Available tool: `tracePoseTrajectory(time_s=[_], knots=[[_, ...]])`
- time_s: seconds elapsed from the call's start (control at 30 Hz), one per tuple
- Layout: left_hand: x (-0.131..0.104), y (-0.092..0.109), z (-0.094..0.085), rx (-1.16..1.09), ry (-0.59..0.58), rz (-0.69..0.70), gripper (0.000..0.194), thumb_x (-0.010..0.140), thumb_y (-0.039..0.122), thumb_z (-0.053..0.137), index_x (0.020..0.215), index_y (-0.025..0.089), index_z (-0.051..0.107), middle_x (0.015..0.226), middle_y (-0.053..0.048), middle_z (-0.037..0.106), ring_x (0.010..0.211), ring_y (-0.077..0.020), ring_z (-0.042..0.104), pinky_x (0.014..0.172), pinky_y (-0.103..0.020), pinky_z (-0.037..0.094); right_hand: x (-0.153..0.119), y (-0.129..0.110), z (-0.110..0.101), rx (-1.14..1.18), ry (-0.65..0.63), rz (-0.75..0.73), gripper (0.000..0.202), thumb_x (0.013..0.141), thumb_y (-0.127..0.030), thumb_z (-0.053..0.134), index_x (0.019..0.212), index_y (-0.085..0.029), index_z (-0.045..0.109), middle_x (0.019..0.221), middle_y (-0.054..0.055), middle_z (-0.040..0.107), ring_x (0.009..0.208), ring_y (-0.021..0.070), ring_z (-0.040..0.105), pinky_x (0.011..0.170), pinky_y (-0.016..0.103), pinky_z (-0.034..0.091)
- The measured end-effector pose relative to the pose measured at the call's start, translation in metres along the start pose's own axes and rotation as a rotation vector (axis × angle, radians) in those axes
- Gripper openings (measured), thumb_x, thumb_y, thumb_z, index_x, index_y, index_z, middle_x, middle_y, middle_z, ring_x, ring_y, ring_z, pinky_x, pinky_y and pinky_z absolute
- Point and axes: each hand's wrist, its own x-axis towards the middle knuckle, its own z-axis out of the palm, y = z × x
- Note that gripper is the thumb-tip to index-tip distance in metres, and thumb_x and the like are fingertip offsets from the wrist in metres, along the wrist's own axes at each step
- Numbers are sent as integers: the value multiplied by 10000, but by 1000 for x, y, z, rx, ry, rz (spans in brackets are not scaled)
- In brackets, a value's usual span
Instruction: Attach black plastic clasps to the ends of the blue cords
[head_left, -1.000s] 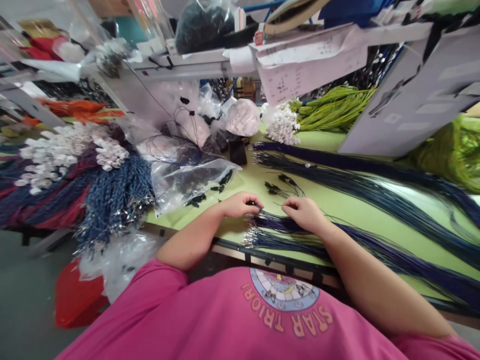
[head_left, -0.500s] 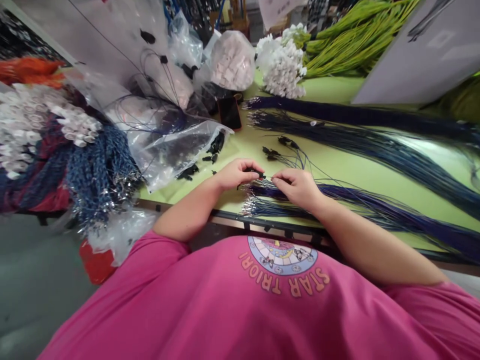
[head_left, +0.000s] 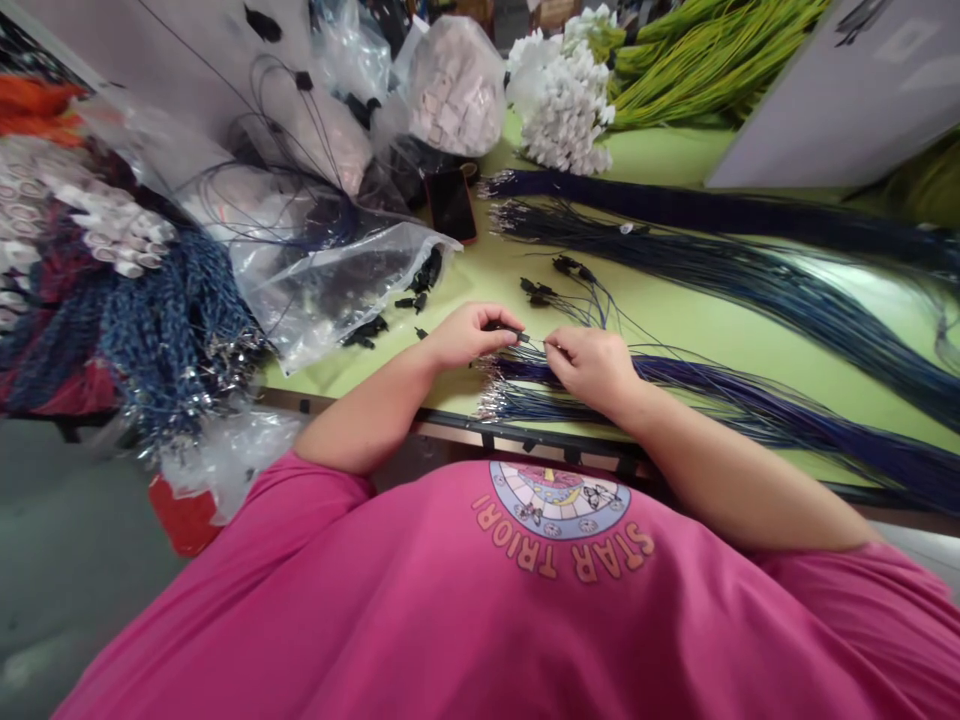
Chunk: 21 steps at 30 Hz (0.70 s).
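Observation:
My left hand (head_left: 474, 335) pinches a small black plastic connector (head_left: 514, 332) between thumb and fingers. Facing it, my right hand (head_left: 592, 362) is closed on a thin wire, whose pale end (head_left: 535, 342) points at the connector. Whether the wire end enters the connector is too small to tell. Below both hands, a bundle of dark blue wires (head_left: 720, 392) with silvery tips lies along the table's near edge. Behind them, several wires with black connectors (head_left: 538, 292) fitted on their ends rest on the table.
Loose black connectors (head_left: 366, 332) spill by a clear plastic bag (head_left: 330, 290) at left. A phone (head_left: 451, 205) lies behind. Two more wire bundles (head_left: 675, 250) stretch to the right. White-ended blue cords (head_left: 184, 320) hang at far left; a bag of white parts (head_left: 457, 95) stands at back.
The view has shifted slightly, so the table things sit higher and a little left. More of the black connector shows in my left hand; both hands keep their pinch, close together.

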Motion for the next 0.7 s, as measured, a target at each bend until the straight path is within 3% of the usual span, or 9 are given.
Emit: tracePoseTrajectory(time_s=[0.1,0.27,0.37,0.5,0.63,0.7], knots=[[1,-3,4,90,2,71,252,709,266,731,907,113,699,852,-46,708,707,-90,585,696,-231,455,1,-2,3,-49,-81,-27,335,932,-305,375,873,-184,682,825,74,710,721,182,586,638,288,321],[3,-6,7,69,-25,107,224,683,254,750,856,117,712,821,-37,704,736,-114,601,770,-276,469,3,-2,5,45,-131,-38,316,928,-313,405,892,-169,684,838,84,716,742,189,600,664,287,353],[2,-3,7,51,-26,68,216,675,236,749,849,114,710,823,-36,701,732,-112,599,771,-278,468,5,0,3,173,-101,-24,294,909,-302,441,872,-169,700,827,75,720,753,186,611,691,287,383],[2,1,4,99,71,49,211,705,223,717,885,113,702,821,-33,692,707,-97,574,736,-253,456,8,6,-4,292,-69,13,260,870,-314,508,898,-170,722,842,60,723,770,180,614,706,288,411],[3,0,1,141,101,80,220,757,237,666,938,116,695,795,-24,664,680,-81,535,693,-227,430,11,15,-16,187,-172,-139,226,835,-333,570,833,-182,738,833,55,720,814,204,607,809,338,413],[4,-2,0,175,93,97,247,775,259,652,976,121,691,778,-14,640,669,-79,515,683,-227,418,13,21,-23,204,-203,-99,205,828,-314,576,778,-192,734,781,42,710,771,196,607,781,341,424]])
